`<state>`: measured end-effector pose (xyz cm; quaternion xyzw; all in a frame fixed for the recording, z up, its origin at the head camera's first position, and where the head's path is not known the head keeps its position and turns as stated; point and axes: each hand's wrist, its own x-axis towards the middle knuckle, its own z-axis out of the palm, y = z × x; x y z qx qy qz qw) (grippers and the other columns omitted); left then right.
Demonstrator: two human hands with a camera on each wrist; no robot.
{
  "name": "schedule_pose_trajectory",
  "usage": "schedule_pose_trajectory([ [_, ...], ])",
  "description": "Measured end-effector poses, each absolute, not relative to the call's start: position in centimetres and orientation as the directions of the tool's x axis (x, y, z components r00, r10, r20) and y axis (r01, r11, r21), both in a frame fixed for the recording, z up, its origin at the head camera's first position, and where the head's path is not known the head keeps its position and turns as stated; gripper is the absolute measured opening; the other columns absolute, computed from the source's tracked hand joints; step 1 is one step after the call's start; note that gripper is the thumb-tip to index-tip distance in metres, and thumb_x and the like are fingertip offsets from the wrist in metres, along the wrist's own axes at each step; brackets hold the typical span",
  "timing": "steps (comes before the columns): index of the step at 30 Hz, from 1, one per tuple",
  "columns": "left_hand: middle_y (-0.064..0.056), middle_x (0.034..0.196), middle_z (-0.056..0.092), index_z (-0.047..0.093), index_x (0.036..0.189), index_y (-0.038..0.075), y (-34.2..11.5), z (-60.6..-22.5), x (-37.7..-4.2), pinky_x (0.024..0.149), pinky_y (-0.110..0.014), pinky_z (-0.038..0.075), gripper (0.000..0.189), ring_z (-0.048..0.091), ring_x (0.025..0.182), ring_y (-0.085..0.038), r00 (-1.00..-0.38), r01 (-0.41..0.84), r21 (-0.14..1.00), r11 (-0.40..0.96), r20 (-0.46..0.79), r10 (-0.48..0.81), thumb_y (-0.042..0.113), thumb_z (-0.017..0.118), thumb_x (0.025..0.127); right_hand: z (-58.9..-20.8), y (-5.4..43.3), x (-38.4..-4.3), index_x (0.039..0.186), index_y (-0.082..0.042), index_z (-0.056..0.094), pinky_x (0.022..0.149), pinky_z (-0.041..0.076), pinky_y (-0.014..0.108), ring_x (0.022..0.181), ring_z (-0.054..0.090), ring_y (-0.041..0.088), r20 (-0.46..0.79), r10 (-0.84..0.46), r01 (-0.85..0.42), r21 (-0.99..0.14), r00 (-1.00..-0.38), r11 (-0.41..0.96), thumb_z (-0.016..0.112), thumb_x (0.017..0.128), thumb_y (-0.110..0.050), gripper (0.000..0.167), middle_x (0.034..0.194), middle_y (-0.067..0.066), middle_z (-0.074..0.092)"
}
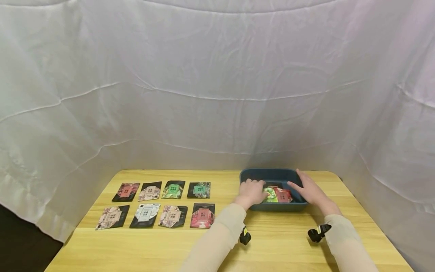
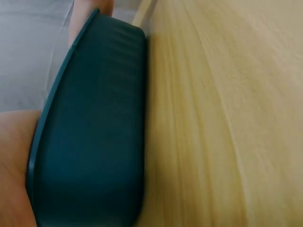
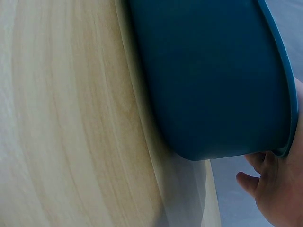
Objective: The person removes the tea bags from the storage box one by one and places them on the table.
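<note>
A dark blue plastic bin (image 1: 278, 207) stands on the table's right half, with green and red printed packets (image 1: 283, 195) inside. My left hand (image 1: 252, 192) reaches over its left front rim, bent fingers inside; what the fingertips touch is hidden. At the right end, my right hand (image 1: 314, 190) holds the bin's rim, thumb on the inner side and fingers outside. In the right wrist view, fingers of the right hand (image 3: 279, 189) show just below the rim. The left wrist view shows the bin's outer wall (image 2: 90, 127) and part of the left hand (image 2: 16, 165).
Two rows of flat printed packets lie on the left half of the wooden table (image 1: 142, 249), among them a green one (image 1: 173, 189) and a pink one (image 1: 202, 215). A pale grey curtain (image 1: 204, 113) hangs behind and at the sides.
</note>
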<state>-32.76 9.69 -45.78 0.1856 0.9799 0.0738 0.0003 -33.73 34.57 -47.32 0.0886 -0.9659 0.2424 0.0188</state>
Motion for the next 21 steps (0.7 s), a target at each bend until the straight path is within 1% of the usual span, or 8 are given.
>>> schedule_pose_trajectory([
  [5,0.014,0.141,0.055,0.046,0.143,0.036,9.83,-45.86,-32.99,0.106,-0.038,0.041,0.053,0.048,0.131,-0.019,-0.922,0.375,0.109,0.920,-0.062,0.383,0.058,0.049,0.094,-47.21,34.57,-33.63,0.155,0.002,0.008,0.113,0.014,0.070,0.143,0.014,0.055,0.078,-0.163,-0.180,-0.466,-0.984,0.866,0.045,0.097,-0.058,0.091,0.157,0.034,0.013],
  [9,0.016,0.140,0.055,0.048,0.141,0.038,9.76,-45.96,-33.08,0.106,-0.038,0.040,0.052,0.049,0.131,-0.017,-0.916,0.387,0.110,0.916,-0.072,0.395,0.059,0.050,0.094,-47.22,34.57,-33.60,0.154,0.003,0.008,0.113,0.014,0.070,0.142,0.013,0.056,0.074,-0.169,-0.183,-0.464,-0.983,0.866,0.045,0.098,-0.056,0.090,0.157,0.035,0.012],
  [13,0.013,0.134,0.060,0.052,0.137,0.038,9.67,-45.91,-33.05,0.096,-0.034,0.046,0.049,0.056,0.120,-0.016,-0.919,0.389,0.142,0.910,-0.011,0.395,0.055,0.058,0.092,-47.20,34.53,-33.59,0.154,0.004,0.008,0.112,0.014,0.070,0.142,0.014,0.056,0.076,-0.171,-0.187,-0.467,-0.982,0.864,0.046,0.098,-0.055,0.089,0.157,0.035,0.012],
  [15,0.011,0.127,0.063,0.056,0.134,0.037,9.58,-45.85,-32.98,0.090,-0.032,0.049,0.044,0.059,0.113,-0.015,-0.919,0.393,0.177,0.902,0.040,0.392,0.049,0.061,0.092,-47.18,34.52,-33.61,0.154,0.004,0.009,0.113,0.014,0.070,0.142,0.014,0.056,0.080,-0.172,-0.189,-0.467,-0.982,0.864,0.046,0.098,-0.054,0.089,0.157,0.035,0.012],
  [18,0.010,0.118,0.066,0.060,0.127,0.034,9.36,-45.74,-32.89,0.083,-0.030,0.051,0.035,0.062,0.106,-0.013,-0.915,0.403,0.259,0.878,0.123,0.384,0.036,0.064,0.093,-47.21,34.52,-33.67,0.154,0.004,0.009,0.113,0.015,0.070,0.142,0.015,0.056,0.083,-0.170,-0.189,-0.465,-0.982,0.865,0.047,0.098,-0.054,0.089,0.156,0.035,0.013],
  [21,0.009,0.109,0.067,0.064,0.121,0.030,9.00,-45.65,-32.84,0.075,-0.026,0.051,0.028,0.063,0.097,-0.009,-0.904,0.428,0.368,0.825,0.186,0.386,0.025,0.064,0.093,-47.21,34.51,-33.73,0.154,0.004,0.009,0.113,0.015,0.070,0.142,0.015,0.056,0.082,-0.166,-0.185,-0.462,-0.983,0.867,0.046,0.098,-0.055,0.090,0.156,0.035,0.013],
])
